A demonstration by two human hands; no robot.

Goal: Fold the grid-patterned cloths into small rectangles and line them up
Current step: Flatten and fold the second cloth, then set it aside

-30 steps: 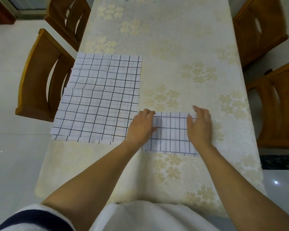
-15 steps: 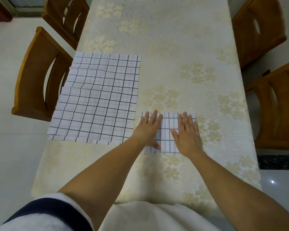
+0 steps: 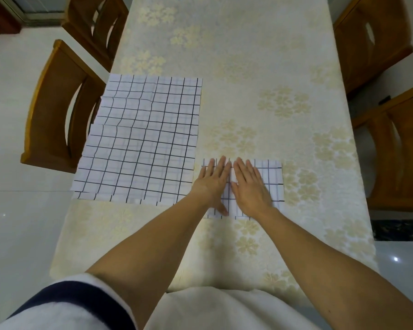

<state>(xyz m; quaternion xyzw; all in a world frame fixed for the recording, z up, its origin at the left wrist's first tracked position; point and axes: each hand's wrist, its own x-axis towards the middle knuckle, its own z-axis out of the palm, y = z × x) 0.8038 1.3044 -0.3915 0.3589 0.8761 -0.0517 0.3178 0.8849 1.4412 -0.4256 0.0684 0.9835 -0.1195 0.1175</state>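
Observation:
A small folded white cloth with a black grid (image 3: 273,179) lies on the table in front of me. Both hands press flat on it, side by side with fingers straight. My left hand (image 3: 212,183) covers its left part and my right hand (image 3: 249,186) covers its middle, so only the right strip and near edge show. A large stack of unfolded grid-patterned cloths (image 3: 141,144) lies spread out to the left, its near edges slightly staggered.
The table (image 3: 248,91) wears a cream cloth with pale flower prints. Two wooden chairs (image 3: 57,108) stand along the left side and two more (image 3: 391,148) along the right. The large cloth reaches the table's left edge.
Both hands slid inward over the folded cloth, from its two side edges to its middle, and now lie flat almost touching each other.

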